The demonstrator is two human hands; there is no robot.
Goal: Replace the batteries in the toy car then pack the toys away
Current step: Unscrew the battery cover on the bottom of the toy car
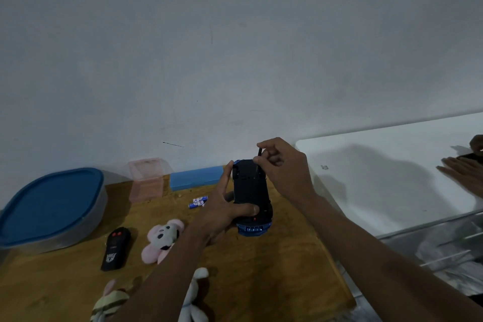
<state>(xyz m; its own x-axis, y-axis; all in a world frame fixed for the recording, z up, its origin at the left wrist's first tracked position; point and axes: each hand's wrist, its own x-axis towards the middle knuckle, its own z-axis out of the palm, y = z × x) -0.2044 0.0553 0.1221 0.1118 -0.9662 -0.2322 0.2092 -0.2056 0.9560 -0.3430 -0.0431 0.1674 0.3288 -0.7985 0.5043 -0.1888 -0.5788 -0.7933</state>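
Your right grip (pixel 282 167) pinches a thin dark tool (pixel 259 154) between thumb and fingertips, with the tool's tip at the far end of the toy car (pixel 251 188). Your left grip (pixel 222 206) is clamped round the car's side, thumb across its black underside. The car is belly-up over the desk (pixel 261 269), with blue bodywork showing at the near end. Loose batteries (pixel 197 202) lie just left of that grip.

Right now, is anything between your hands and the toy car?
Nothing visible does. The left hand grips the upturned toy car, and the right hand pinches a thin dark tool at its underside.
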